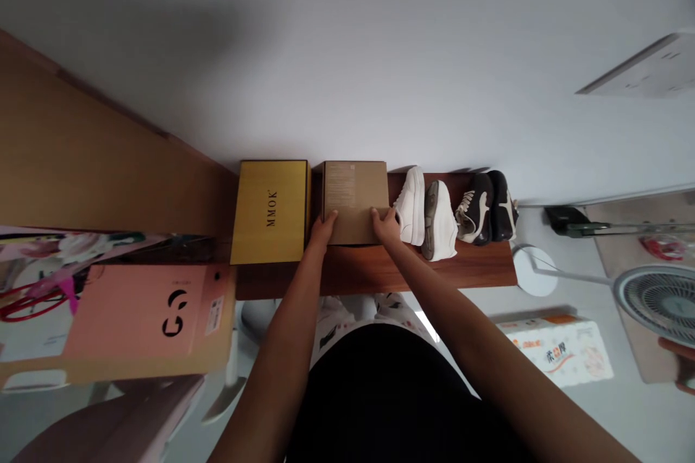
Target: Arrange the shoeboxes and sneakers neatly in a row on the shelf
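Observation:
A plain brown cardboard box (355, 192) stands on the reddish wooden shelf (374, 273) by the wall. My left hand (324, 226) grips its near left corner, and my right hand (385, 224) grips its near right side, thumbs on the top. Left of it, across a narrow gap, is a yellow box (270, 211) lettered MMOK. Close to the right hand stands a white sneaker (415, 206); its white mate (442, 224) lies on its side. Farther right is a pair of dark sneakers (476, 210) with pale trim.
A pink box (141, 311) lies at lower left, below a wooden panel (98, 145). At right are a standing fan (659, 300), a tissue pack (562, 351) on the floor and a dark green bottle (570, 223). Another person's hand (681, 362) shows at the right edge.

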{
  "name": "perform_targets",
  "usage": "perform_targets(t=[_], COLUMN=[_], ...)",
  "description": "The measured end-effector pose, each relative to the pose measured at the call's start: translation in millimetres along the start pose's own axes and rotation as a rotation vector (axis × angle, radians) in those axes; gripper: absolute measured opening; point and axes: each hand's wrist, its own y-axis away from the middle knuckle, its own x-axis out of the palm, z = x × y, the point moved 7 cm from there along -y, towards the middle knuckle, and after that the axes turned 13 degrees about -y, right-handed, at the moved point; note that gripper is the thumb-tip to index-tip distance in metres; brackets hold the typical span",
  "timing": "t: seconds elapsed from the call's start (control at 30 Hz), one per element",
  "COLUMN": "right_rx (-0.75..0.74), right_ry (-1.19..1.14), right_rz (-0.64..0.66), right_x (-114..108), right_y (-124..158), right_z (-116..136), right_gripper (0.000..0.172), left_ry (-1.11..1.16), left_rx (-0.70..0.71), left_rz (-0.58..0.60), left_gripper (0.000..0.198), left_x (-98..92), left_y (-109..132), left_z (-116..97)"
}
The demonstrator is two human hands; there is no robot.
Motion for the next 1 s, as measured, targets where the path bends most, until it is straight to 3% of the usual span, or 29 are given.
perform_targets(t=[0.07, 0.17, 0.4, 0.5, 0.6, 0.7, 0.83, 1.0], right_rx=[0.062, 0.041, -0.007, -0.017, -0.057, -0.060, -0.077, -0.078], right_ry=[0.019, -0.036, -0.435, -0.585, -0.638, -0.598, -0.465, -0.557], right_rz=[-0.034, -0.016, 0.054, 0.128, 0.188, 0.164, 0.162, 0.325], right_x=[-4.7, -11.4, -21.4, -15.6, -9.4, -6.8, -1.1, 11.5], right_y=[3.1, 7.2, 17.5, 22.3, 27.3, 32.3, 46.7, 78.9], right_z=[-1.6, -2.1, -27.6, -31.8, -25.7, -18.7, -5.5, 12.6], right_gripper=[0.066, 0.067, 0.065, 0.070, 0.077, 0.086, 0.095, 0.093], left_ry=[-0.004, -0.034, -0.057, -0.003, 0.185, 0.310, 0.304, 0.261], left_rx=[-0.003, 0.025, 0.249, 0.237, 0.134, 0.039, 0.037, 0.118], left_rz=[0.006, -0.031, -0.068, -0.074, 0.100, 0.277, 0.256, 0.192], left_gripper=[0.056, 0.061, 0.055, 0.063, 0.062, 0.060, 0.064, 0.074], left_x=[0.8, -4.3, -24.5, -33.6, -28.8, -20.5, -22.8, -24.7], left_y=[5.5, 20.0, 67.8, 82.6, 92.9, 102.8, 106.8, 103.0], left_z=[-2.1, -7.0, -29.6, -33.3, -29.8, -26.6, -27.9, -35.4])
